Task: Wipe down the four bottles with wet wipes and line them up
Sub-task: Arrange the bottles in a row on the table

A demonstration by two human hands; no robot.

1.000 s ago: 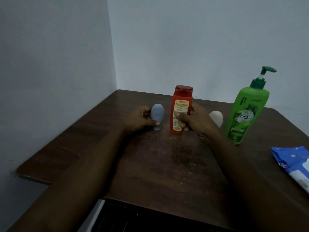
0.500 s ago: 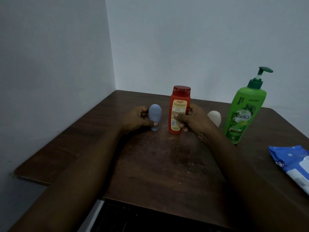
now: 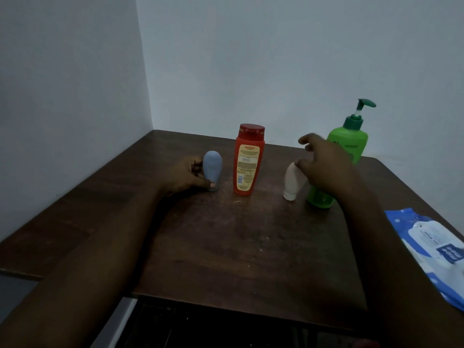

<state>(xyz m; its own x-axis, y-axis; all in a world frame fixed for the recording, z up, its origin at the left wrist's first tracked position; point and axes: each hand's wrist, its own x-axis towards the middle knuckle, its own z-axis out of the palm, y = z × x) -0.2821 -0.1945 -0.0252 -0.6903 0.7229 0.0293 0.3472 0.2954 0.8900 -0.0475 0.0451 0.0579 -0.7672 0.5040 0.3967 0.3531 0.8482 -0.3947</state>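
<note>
Left hand (image 3: pixel 185 175) curled closed, forearm extended; right hand (image 3: pixel 324 167) raised, fingers apparently spread, blurred.

Head-worn view, down over table (image 3: pixel 226 247)

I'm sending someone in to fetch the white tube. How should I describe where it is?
On the dark wooden table in the corner, find the tall green pump bottle at the right. The white tube stands cap-down just left of it, under the right hand. It is the only white one, small and leaning.

no legible txt, orange bottle (image 3: pixel 247 162) label blurred
</note>
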